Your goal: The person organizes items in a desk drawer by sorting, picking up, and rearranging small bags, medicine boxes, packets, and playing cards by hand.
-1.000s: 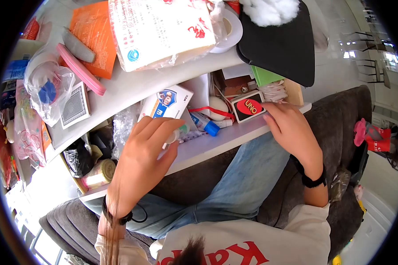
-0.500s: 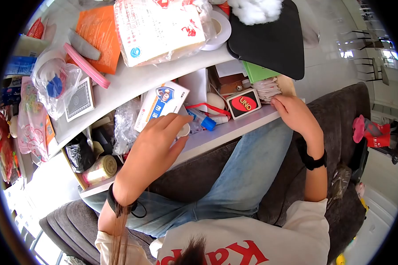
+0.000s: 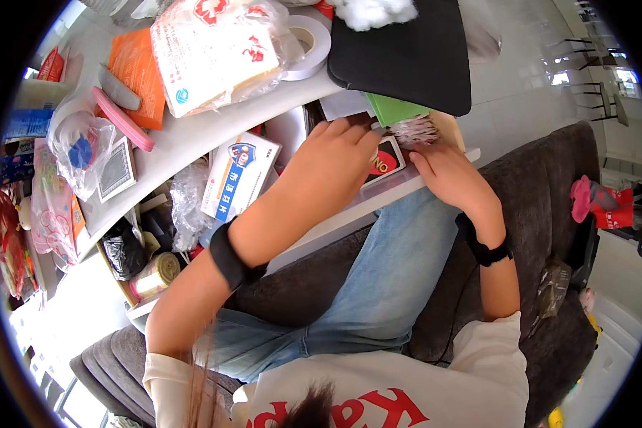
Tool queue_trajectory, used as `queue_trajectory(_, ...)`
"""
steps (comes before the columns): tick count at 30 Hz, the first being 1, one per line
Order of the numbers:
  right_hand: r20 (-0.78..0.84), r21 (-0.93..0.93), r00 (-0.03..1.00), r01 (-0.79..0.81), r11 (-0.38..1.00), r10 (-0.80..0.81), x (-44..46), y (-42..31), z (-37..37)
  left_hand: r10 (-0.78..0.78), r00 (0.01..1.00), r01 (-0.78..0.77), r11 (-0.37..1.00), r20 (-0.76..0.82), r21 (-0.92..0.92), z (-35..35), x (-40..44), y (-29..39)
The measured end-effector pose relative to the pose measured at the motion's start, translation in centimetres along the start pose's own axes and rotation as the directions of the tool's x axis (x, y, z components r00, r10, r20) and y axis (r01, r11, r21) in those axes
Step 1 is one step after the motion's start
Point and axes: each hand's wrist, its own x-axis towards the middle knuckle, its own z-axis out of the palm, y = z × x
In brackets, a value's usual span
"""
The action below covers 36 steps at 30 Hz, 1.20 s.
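Head view: the left hand (image 3: 334, 165), fingers curled, partly covers the UNO box (image 3: 386, 160) in the drawer (image 3: 314, 237); the right hand (image 3: 451, 178), loosely bent, is beside the white bundle (image 3: 415, 130). Neither hand's grip can be told.

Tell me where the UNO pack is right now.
The UNO pack is right of centre in the head view, in the open drawer, between the right hand and the left hand, which partly covers it.
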Motion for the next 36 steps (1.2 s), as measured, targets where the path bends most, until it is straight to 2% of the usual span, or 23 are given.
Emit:
queue_trajectory(3, -0.077, 0.059, 0.997, 0.032, 0.998, -0.027, 0.1, 0.5, 0.4, 0.011, 0.998, -0.008, 0.999, -0.061, 0.038, 2.7, 1.4, -0.6)
queue_trajectory(4, -0.1, 0.083, 0.994, 0.045, 0.996, -0.037, 0.1, 0.8, 0.6, -0.005, 0.999, 0.006, 1.0, -0.038, 0.029, 3.2, 1.5, -0.7)
queue_trajectory(6, -0.014, 0.121, 1.0, 0.016, 0.993, -0.014, 0.3, 1.4, 0.1, -0.035, 0.999, 0.034, 0.999, 0.007, 0.015, 4.0, 1.6, -0.9)
queue_trajectory(10, 0.077, 0.097, 0.997, -0.024, 0.995, 0.017, 0.5, 0.8, -0.6, 0.021, 0.997, -0.011, 0.989, -0.071, 0.145, 4.9, 1.7, -1.9)
queue_trajectory(13, -0.03, 0.16, 0.995, 0.094, 0.983, -0.09, 0.7, 0.1, -0.2, -0.041, 0.998, 0.043, 0.998, -0.043, 0.041, 5.0, 1.4, -2.0)
queue_trajectory(16, -0.096, 0.158, 0.982, 0.176, 0.972, -0.162, 1.6, 0.1, 1.3, -0.028, 0.996, 0.034, 0.997, -0.087, 0.075, 5.5, 1.1, -1.7)
queue_trajectory(19, -0.164, 0.153, 0.955, 0.271, 0.95, -0.246, 2.5, -0.4, 2.1, -0.095, 0.994, 0.09, 0.992, -0.053, -0.091, 6.0, 0.5, -1.7)
queue_trajectory(22, 0.145, 0.153, 0.972, 0.161, 0.975, -0.184, 3.8, -0.8, 1.8, -0.18, 0.983, 0.185, 0.957, 0.042, -0.226, 5.5, 0.3, -2.4)
queue_trajectory(25, 0.36, -0.009, 0.92, 0.165, 0.986, -0.151, 4.9, -0.4, 2.3, -0.176, 0.984, 0.176, 0.954, 0.024, -0.244, 5.1, -0.2, -2.5)
queue_trajectory(28, 0.334, -0.109, 0.918, 0.265, 0.958, -0.215, 5.1, -1.0, 2.5, -0.173, 0.978, 0.142, 0.961, -0.117, -0.238, 3.5, -1.0, -1.3)
queue_trajectory(29, 0.347, -0.125, 0.917, 0.254, 0.959, -0.198, 5.2, -1.3, 2.5, -0.292, 0.956, 0.26, 0.894, -0.033, -0.366, 2.4, -1.1, -1.0)
queue_trajectory(31, 0.367, -0.159, 0.916, 0.233, 0.959, -0.162, 5.5, -1.9, 2.5, -0.472, 0.864, 0.482, 0.672, 0.175, -0.562, 0.3, -1.6, -0.8)
queue_trajectory(34, 0.318, -0.157, 0.925, 0.27, 0.95, -0.211, 5.2, -1.9, 2.3, -0.438, 0.898, 0.333, 0.745, -0.048, -0.579, -0.6, -2.2, -1.9)
queue_trajectory(35, 0.325, -0.156, 0.921, 0.275, 0.949, -0.214, 5.3, -1.8, 2.4, -0.486, 0.874, 0.371, 0.692, -0.02, -0.62, -1.1, -2.4, -1.8)
queue_trajectory(36, 0.331, -0.156, 0.919, 0.278, 0.948, -0.215, 5.4, -1.7, 2.7, -0.461, 0.887, 0.377, 0.718, 0.006, -0.585, -1.3, -2.7, -2.1)
